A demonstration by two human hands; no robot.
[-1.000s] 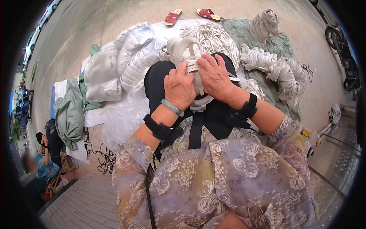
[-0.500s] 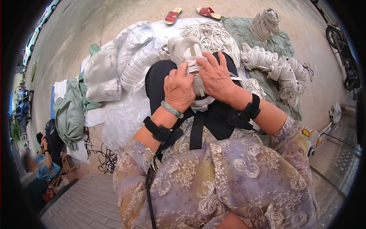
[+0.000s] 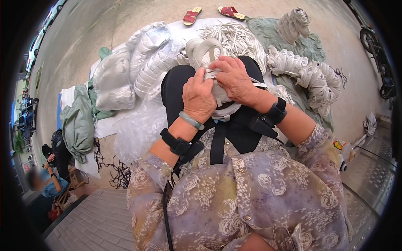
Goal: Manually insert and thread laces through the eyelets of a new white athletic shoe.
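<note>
A pale grey-white shoe rests between my knees on the black cloth over my lap. White shoelace crosses its front in flat rows, and a loose end trails past my right wrist. My left hand is closed at the shoe's left side, fingertips against the lace rows. From the right, my right hand bends over the lacing, thumb and fingers pinched on the lace. The fingers partly cover the eyelets. Just beyond lies another pale shoe part with a mesh patch.
A heap of loose white laces lies ahead. Bundled shoe uppers sit on green sheeting at right, with another stack behind. Plastic-wrapped bundles stand at left. Red sandals lie at the far edge. Another person sits at lower left.
My right hand's fingers have curled in more tightly over the lacing and shifted slightly left. My left hand stays at nearly the same place on the shoe.
</note>
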